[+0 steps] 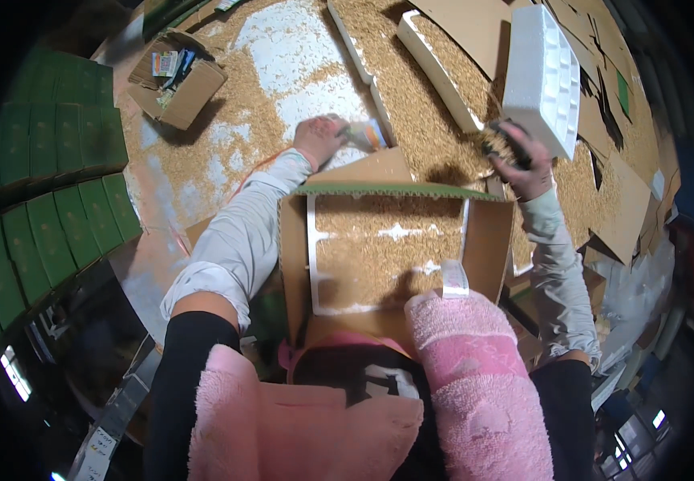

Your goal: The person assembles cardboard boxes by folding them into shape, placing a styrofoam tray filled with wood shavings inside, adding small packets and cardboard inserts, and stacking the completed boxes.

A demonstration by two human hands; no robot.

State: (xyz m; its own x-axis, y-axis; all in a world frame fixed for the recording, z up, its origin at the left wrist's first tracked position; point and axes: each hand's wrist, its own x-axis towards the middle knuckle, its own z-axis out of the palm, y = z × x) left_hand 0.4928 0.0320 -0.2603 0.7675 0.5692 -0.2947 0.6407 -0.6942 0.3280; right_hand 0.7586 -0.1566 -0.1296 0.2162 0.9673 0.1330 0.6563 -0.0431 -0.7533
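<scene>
An open cardboard box (295, 264) with a green top edge sits in front of me, holding a white foam tray (311, 240) covered with rice husks. My left hand (320, 138) reaches past the box and grips a small colourful packet (367, 135) on the husk-strewn table. My right hand (517, 156) is further right, closed around a dark object at the lower corner of a white foam tray (543, 76) standing on the husks. A pink towel (475, 377) hangs below my chin.
Rice husks cover the table (283, 48). A long white foam tray (435, 68) filled with husks lies behind the box. A small open carton (174, 80) with packets stands far left. Stacked green boxes (50, 184) line the left side. Flattened cardboard sheets (619, 200) lie at right.
</scene>
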